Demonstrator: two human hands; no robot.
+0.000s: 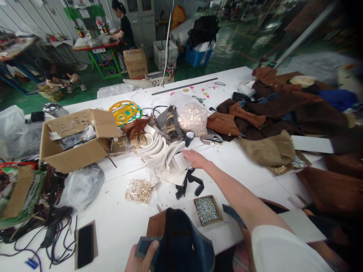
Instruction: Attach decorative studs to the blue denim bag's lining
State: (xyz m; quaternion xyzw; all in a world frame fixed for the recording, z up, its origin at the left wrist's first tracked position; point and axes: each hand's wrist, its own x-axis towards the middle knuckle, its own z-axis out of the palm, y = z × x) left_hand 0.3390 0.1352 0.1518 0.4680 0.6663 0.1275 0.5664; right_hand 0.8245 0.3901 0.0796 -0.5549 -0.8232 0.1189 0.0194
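My left hand (pixel 141 258), at the bottom edge, is closed with its thumb over a blue-grey flap of a bag (pixel 184 241). The bag is brown and dark blue, and its opening faces up. Stretched forward across the table, my right hand (pixel 195 158) pinches the edge of a white strip (pixel 180 161) at the right end of a pile of curved white strips (pixel 153 147). Black fabric scraps (pixel 195 181) lie just below that hand. Between the bag and my right forearm sits a small box of silvery metal pieces (pixel 208 209).
A clear bag of gold rivets (pixel 138 191) lies left of centre, near an open cardboard box (pixel 73 151). Brown fabric pieces (pixel 272 109) are heaped at the right. A phone (pixel 85 245) and black cords are at lower left. Other people sit farther back.
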